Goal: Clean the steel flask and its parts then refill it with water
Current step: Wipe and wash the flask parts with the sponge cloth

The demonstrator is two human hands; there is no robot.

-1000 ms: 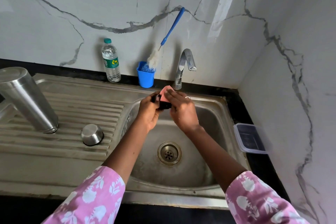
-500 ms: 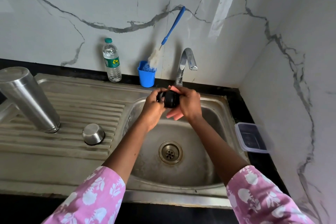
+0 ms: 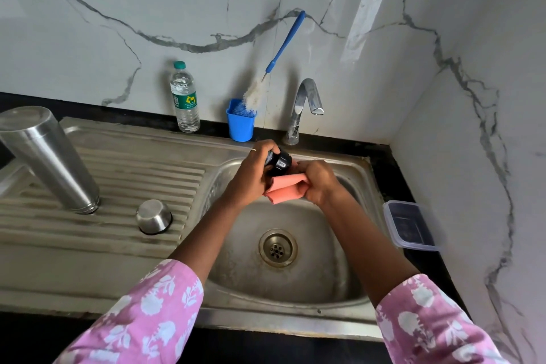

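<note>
Marble-look wall panels back a steel sink unit [image 3: 165, 248], and we're using its basin as the landmark for everything. Left of the basin, on the ribbed drainboard, we've parked the steel flask [image 3: 50, 159] mouth-down and leaning, probably so it drains after its wash. Nearer the basin on the same ribs sits the little steel cup [image 3: 154, 216], also upside down, likely for the same reason.

Behind the basin: the tap [image 3: 305, 103], no water visibly running, a blue holder [image 3: 240, 125] with the bottle brush [image 3: 273, 68] leaning on the wall, and a plastic water bottle [image 3: 184, 97], maybe our refill supply. Right of the basin, a clear plastic box [image 3: 410, 224].

Over the back of the basin, our left hand [image 3: 251, 177] has its fingers curled round the black stopper [image 3: 279, 160], holding it up so the right hand [image 3: 319, 183], bunched tight on the pink cloth [image 3: 285, 190], can scrub it where drips fall in the sink.

Can't tell if the stopper is soapy. Its underside is hidden by fingers and cloth, and we can't see the flask's mouth.
</note>
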